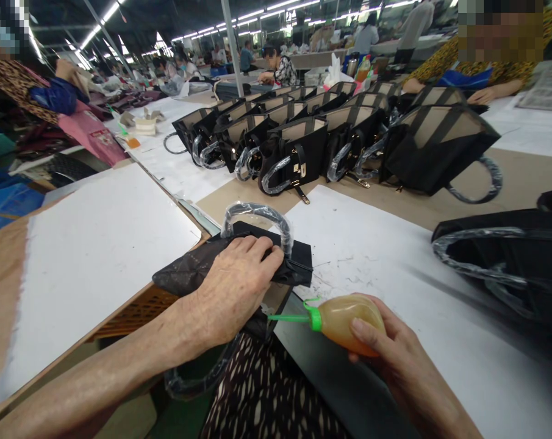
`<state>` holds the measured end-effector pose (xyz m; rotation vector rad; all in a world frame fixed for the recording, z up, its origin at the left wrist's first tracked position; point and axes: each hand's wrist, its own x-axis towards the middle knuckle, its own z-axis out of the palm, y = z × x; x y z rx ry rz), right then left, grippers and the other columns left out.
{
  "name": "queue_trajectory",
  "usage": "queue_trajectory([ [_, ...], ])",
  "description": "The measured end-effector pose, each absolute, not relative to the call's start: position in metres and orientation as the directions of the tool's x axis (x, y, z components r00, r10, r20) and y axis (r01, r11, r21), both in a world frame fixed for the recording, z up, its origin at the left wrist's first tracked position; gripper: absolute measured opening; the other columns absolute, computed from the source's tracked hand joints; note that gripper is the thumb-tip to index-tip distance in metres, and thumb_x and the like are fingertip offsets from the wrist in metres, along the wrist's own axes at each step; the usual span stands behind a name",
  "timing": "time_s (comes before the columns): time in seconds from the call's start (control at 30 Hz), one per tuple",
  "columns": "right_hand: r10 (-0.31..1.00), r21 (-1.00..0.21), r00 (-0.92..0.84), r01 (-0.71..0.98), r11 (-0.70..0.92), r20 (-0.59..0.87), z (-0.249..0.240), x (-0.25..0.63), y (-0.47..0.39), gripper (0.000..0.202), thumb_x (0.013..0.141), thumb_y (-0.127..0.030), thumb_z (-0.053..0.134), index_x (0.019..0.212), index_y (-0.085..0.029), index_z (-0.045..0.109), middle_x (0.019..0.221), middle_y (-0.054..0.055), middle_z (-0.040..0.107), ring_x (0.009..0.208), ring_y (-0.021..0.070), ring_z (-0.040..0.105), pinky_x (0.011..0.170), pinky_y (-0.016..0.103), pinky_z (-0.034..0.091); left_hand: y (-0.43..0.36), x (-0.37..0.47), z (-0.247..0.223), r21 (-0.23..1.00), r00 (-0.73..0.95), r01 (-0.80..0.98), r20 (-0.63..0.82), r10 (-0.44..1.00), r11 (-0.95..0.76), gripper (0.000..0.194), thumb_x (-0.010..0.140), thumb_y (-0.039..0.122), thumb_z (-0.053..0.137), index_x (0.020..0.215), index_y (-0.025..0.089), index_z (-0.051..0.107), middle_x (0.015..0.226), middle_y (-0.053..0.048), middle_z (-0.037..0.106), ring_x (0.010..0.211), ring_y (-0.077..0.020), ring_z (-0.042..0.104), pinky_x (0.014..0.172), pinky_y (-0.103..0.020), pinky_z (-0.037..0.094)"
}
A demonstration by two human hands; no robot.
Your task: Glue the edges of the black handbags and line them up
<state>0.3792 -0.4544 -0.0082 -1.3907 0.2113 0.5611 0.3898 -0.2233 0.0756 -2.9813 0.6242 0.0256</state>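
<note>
A black handbag [184, 268] with plastic-wrapped handles lies tilted at the table's near edge, above my lap. My left hand [239, 280] grips its upper edge beside one handle, fingers bent over the black panel. In my right hand [385, 341] is a squeeze bottle [349, 317] of amber liquid, held on its side. The bottle's green cap carries a thin green nozzle that points left, its tip at the bag's opening just below my left hand. Whether the tip touches the bag, I cannot tell.
Rows of black handbags [312, 152] stand across the table behind. Another black bag [523, 262] lies at the right. White sheets [97, 244] cover the tabletops. One co-worker's arm [490, 94] rests at the back right; another person [33, 91] stands at the left.
</note>
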Motion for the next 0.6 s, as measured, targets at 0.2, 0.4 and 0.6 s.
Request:
queue_trajectory([
  [0.2,0.290,-0.867,0.842,-0.493,0.072,-0.455,-0.010,0.373,-0.453,0.039,0.069,-0.049,0.065,0.094,-0.020,0.057,0.077,0.003,0.060,0.071,0.0201,0.052,0.048,0.025,0.043,-0.226,0.390,0.078,-0.084,0.917,-0.400,-0.041,-0.398,-0.913,0.038,0.071,0.005,0.042,0.107,0.013,0.050,0.107,-0.010,0.053,0.098,-0.0260,0.049,0.086,-0.042,0.044],
  [0.4,0.245,-0.868,0.844,-0.496,0.018,-0.477,-0.002,0.366,-0.454,0.041,0.067,-0.049,0.065,0.095,-0.020,0.054,0.077,0.002,0.061,0.066,0.0191,0.053,0.047,0.024,0.045,-0.228,0.392,0.079,-0.090,0.923,-0.385,-0.043,-0.382,-0.919,0.034,0.075,0.005,0.040,0.106,0.013,0.051,0.106,-0.010,0.054,0.096,-0.0258,0.050,0.084,-0.042,0.044],
  [0.6,0.057,-0.915,0.915,-0.395,-0.080,-0.399,0.013,0.365,-0.454,0.048,0.064,-0.045,0.069,0.102,-0.023,0.049,0.084,0.001,0.064,0.071,0.0206,0.059,0.056,0.024,0.050,-0.228,0.392,0.081,-0.077,0.930,-0.367,-0.033,-0.366,-0.927,0.032,0.076,0.007,0.043,0.106,0.014,0.052,0.106,-0.009,0.055,0.096,-0.0244,0.050,0.086,-0.041,0.044],
])
